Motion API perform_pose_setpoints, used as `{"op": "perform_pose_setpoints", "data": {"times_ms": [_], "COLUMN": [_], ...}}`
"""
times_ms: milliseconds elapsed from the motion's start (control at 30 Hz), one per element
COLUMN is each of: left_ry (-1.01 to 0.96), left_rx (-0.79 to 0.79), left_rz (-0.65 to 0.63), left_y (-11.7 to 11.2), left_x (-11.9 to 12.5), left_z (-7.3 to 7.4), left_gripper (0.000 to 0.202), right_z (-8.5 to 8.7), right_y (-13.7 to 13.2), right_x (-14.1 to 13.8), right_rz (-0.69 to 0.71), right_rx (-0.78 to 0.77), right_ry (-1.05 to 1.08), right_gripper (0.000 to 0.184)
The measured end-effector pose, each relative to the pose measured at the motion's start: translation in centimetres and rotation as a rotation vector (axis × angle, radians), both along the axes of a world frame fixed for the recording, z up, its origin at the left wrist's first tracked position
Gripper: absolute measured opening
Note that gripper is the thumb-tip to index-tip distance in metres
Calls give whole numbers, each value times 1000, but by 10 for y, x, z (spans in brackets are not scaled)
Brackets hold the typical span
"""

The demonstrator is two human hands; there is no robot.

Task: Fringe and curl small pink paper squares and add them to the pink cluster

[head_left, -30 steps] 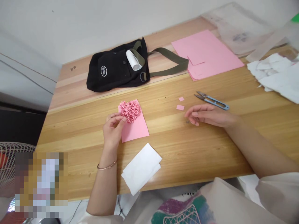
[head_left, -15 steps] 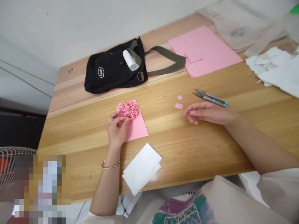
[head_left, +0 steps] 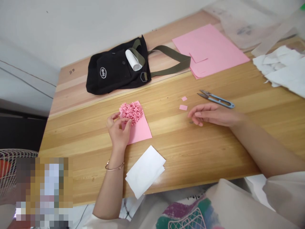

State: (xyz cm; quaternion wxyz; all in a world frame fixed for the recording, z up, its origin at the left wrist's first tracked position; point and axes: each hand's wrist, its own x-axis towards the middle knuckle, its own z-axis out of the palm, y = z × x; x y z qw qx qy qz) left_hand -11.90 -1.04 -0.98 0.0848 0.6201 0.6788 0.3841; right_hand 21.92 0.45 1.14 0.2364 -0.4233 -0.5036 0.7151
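A rounded bunch of small pink flower stamens (head_left: 132,112) rests on a square of pink paper (head_left: 141,132) at the table's middle left. At the bunch's near left edge, the thumb and index finger of my left hand (head_left: 118,132) pinch together on it; the other fingers are partly raised. My right hand (head_left: 211,115) lies on the wood with fingers loosely bent and apart, holding nothing. Just beyond it are blue-handled thread snips (head_left: 220,101). Two small pink paper pieces (head_left: 183,107) lie beyond its fingertips.
A folded white paper (head_left: 145,171) lies near the front edge. Behind are a black bag (head_left: 111,74) with a white roll (head_left: 133,59) on it, and large pink sheets (head_left: 219,47). Torn white paper (head_left: 283,70) is at right, a wire basket (head_left: 16,154) at lower left.
The outer fingers of my left hand have lifted slightly away from the stamens. My right hand has hardly moved; the whole view has shifted a little.
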Motion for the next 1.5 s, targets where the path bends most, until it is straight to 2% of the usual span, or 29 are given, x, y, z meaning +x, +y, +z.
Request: {"op": "perform_pose_setpoints", "data": {"times_ms": [267, 533, 700, 967, 1033, 1100, 1167, 1233, 1300, 1400, 1500], "left_ry": [2, -176, -209, -123, -40, 43, 105, 181, 272, 355, 372], "left_rx": [34, -2, 24, 113, 185, 259, 270, 187, 122, 92, -17], "left_rz": [11, 63, 101, 136, 145, 136, 65, -124, -291, -479, -665], "left_y": [0, -1, -2, -6, -7, -10, -16, -28, -44, -66, -76], "left_x": [4, 2, -1, -7, -9, -7, 0, 13, 33, 71, 112], "left_z": [2, 5, 6, 9, 12, 20, 36, 56, 75, 94, 94], "left_gripper": [10, 10, 12, 19, 21, 19, 16, 22, 27, 22, 22], "right_z": [-3, -3, -5, -4, -4, -5, -8, -13, -19, -27, -29], "right_y": [0, -1, -1, -1, -5, -9, -13, -13, -11, -8, -7], "right_x": [1, 2, 1, -1, -6, -13, -20, -25, -26, -25, -25], "right_rz": [6, 6, -14, -14, -56, -160, -300, -407, -398, -339, -283], "right_rx": [20, 23, 9, 19, 66, 181, 442, 723, 921, 1027, 1051], "right_ry": [-12, 10, 22, -4, -50, -163, -374, -549, -710, -895, -976], "right_gripper": [29, 27, 25, 26, 25, 24, 21, 19, 21, 24, 27]}}
